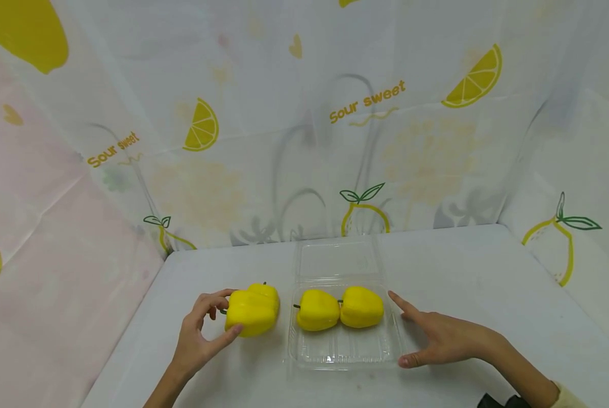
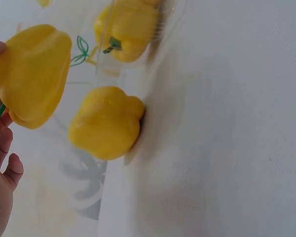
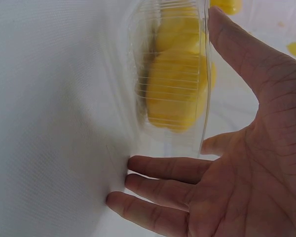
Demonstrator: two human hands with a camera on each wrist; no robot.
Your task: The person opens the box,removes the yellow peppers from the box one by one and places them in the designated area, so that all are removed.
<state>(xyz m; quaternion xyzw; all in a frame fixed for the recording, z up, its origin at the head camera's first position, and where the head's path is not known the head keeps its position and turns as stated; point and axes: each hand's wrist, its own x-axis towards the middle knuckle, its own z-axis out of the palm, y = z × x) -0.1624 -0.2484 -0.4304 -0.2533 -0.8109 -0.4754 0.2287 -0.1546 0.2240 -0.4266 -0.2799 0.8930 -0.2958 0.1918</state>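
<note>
In the head view my left hand (image 1: 196, 340) grips a yellow bell pepper (image 1: 248, 314) between thumb and fingers. The left wrist view shows this held pepper (image 2: 34, 74) raised, its green stem toward the fingers. Behind it, another yellow bell pepper (image 2: 108, 123) rests on the table, left of the clear plastic container (image 1: 345, 351). Two yellow bell peppers, the left one (image 1: 317, 310) and the right one (image 1: 362, 307), lie side by side inside that container. My right hand (image 1: 442, 338) is spread along the container's right side, thumb and index finger at its rim, other fingertips touching the table.
The container's hinged clear lid (image 1: 339, 260) lies folded back behind it. A white table (image 1: 452, 266) carries everything. Lemon-printed cloth (image 1: 263, 113) hangs behind and along both sides. A dark object (image 1: 503, 401) shows near the right forearm at the bottom edge.
</note>
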